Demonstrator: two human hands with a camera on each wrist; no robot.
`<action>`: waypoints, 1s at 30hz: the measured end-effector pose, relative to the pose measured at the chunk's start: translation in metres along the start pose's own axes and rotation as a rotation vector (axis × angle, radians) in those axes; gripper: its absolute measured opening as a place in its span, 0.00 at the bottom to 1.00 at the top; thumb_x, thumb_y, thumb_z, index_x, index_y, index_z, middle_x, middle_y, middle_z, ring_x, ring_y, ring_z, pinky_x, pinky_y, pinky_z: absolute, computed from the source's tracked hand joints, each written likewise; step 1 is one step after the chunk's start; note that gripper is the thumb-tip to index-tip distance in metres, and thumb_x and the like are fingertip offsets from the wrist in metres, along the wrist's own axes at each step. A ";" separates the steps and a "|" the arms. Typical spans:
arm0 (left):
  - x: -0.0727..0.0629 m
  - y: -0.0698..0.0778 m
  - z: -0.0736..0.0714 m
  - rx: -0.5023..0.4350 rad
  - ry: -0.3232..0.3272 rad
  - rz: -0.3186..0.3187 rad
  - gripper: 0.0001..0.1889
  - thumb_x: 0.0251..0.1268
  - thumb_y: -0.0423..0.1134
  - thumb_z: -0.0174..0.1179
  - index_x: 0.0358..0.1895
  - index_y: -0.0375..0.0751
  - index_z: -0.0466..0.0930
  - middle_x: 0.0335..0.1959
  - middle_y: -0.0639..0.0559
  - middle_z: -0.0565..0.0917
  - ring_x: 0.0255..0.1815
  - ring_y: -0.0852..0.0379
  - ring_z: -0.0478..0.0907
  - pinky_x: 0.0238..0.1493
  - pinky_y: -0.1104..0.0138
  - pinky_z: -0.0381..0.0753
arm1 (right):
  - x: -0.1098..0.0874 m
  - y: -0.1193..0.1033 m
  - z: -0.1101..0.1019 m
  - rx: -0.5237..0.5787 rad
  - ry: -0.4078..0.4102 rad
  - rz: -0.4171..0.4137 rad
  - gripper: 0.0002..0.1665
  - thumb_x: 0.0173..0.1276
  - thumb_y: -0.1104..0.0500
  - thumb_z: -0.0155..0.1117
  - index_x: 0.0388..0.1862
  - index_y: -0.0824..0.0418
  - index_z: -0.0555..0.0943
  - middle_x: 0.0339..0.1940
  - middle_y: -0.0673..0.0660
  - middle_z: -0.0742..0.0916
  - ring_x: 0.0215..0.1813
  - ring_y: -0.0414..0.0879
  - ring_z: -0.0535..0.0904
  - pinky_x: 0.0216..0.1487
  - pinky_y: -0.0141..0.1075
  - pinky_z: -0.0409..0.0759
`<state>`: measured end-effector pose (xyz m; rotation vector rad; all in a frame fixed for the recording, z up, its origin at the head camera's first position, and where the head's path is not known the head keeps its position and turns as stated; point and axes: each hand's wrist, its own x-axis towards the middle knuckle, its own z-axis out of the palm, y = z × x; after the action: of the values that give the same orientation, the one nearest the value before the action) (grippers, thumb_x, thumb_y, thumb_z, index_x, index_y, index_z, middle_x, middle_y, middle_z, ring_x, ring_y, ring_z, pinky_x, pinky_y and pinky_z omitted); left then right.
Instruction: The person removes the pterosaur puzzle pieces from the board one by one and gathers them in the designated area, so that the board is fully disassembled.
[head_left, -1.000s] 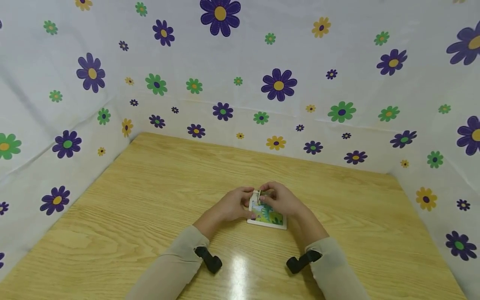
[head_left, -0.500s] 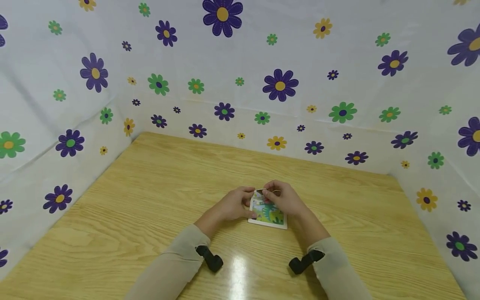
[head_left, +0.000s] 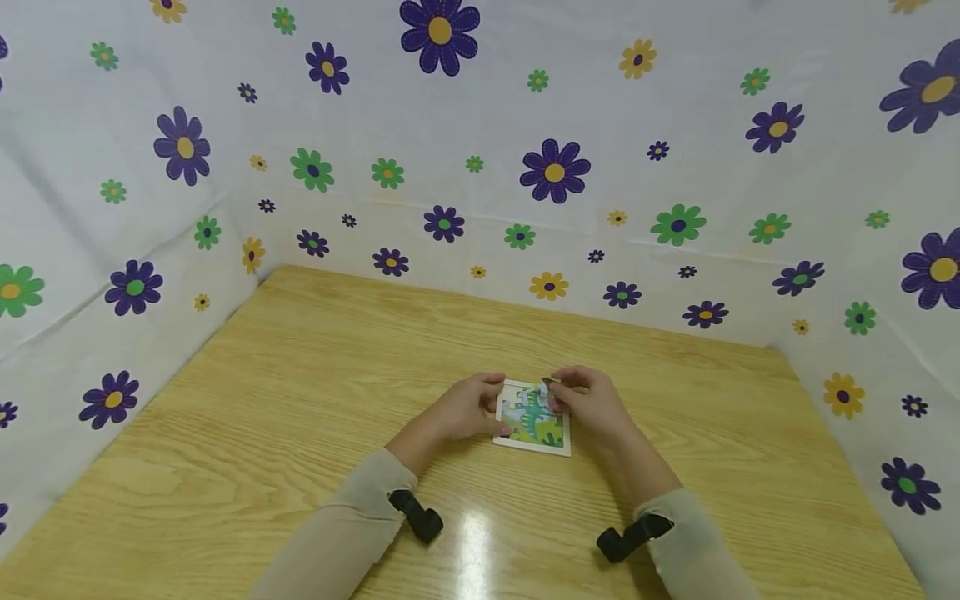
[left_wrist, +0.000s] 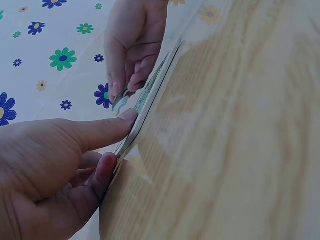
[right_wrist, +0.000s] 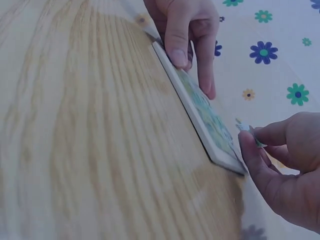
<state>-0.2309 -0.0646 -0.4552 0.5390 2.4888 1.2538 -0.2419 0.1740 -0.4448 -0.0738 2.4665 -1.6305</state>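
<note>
A small jigsaw puzzle (head_left: 531, 423) in a white frame lies on the table, printed with a green-blue dinosaur on a yellow-green ground. My left hand (head_left: 467, 410) grips its left side, the thumb on the front left part and the fingers at the back left corner. Between thumb and fingertips my right hand (head_left: 596, 406) pinches a puzzle piece (head_left: 545, 392), tilted above the back right part of the frame. In the right wrist view the piece (right_wrist: 245, 128) is apart from the frame (right_wrist: 192, 112). A pale patch shows at the puzzle's back left; fingers hide its back right corner.
The wood-grain table (head_left: 337, 350) stretches out around the puzzle. White cloth walls (head_left: 480, 108) with printed flowers stand at the back and both sides. A black wrist camera (head_left: 418, 517) is on the left forearm, another (head_left: 630, 537) on the right.
My right hand has moved to the right with the puzzle piece, from the back left of the frame to its back right. My left hand has stayed on the frame.
</note>
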 end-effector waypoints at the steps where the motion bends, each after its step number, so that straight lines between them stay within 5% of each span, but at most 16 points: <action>1: 0.000 0.000 0.000 -0.003 0.000 0.000 0.46 0.55 0.41 0.76 0.76 0.36 0.61 0.56 0.47 0.81 0.44 0.57 0.72 0.50 0.63 0.71 | -0.001 0.001 -0.002 0.014 0.005 0.007 0.19 0.75 0.64 0.59 0.60 0.73 0.76 0.50 0.67 0.81 0.38 0.40 0.83 0.42 0.30 0.84; 12: 0.000 0.003 0.000 -0.026 0.004 -0.008 0.46 0.56 0.41 0.75 0.76 0.37 0.60 0.57 0.47 0.80 0.45 0.57 0.72 0.50 0.63 0.71 | -0.006 0.020 -0.026 0.057 0.103 0.067 0.23 0.74 0.59 0.62 0.61 0.72 0.76 0.47 0.60 0.83 0.37 0.37 0.82 0.41 0.27 0.82; 24: -0.003 0.005 0.002 -0.033 0.008 -0.034 0.46 0.55 0.41 0.76 0.76 0.38 0.61 0.58 0.46 0.81 0.46 0.56 0.72 0.49 0.64 0.71 | -0.012 0.025 -0.031 -0.091 0.166 0.037 0.17 0.70 0.64 0.65 0.53 0.74 0.80 0.32 0.57 0.82 0.29 0.38 0.79 0.31 0.28 0.79; 30: -0.002 0.005 0.003 -0.019 0.014 -0.023 0.46 0.55 0.41 0.76 0.76 0.39 0.62 0.64 0.46 0.77 0.46 0.56 0.72 0.48 0.64 0.71 | -0.012 0.021 -0.026 -0.146 0.242 0.047 0.16 0.68 0.61 0.68 0.51 0.71 0.83 0.35 0.58 0.82 0.29 0.38 0.78 0.31 0.28 0.77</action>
<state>-0.2272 -0.0609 -0.4524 0.4964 2.4850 1.2760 -0.2336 0.2078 -0.4529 0.1701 2.7413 -1.5179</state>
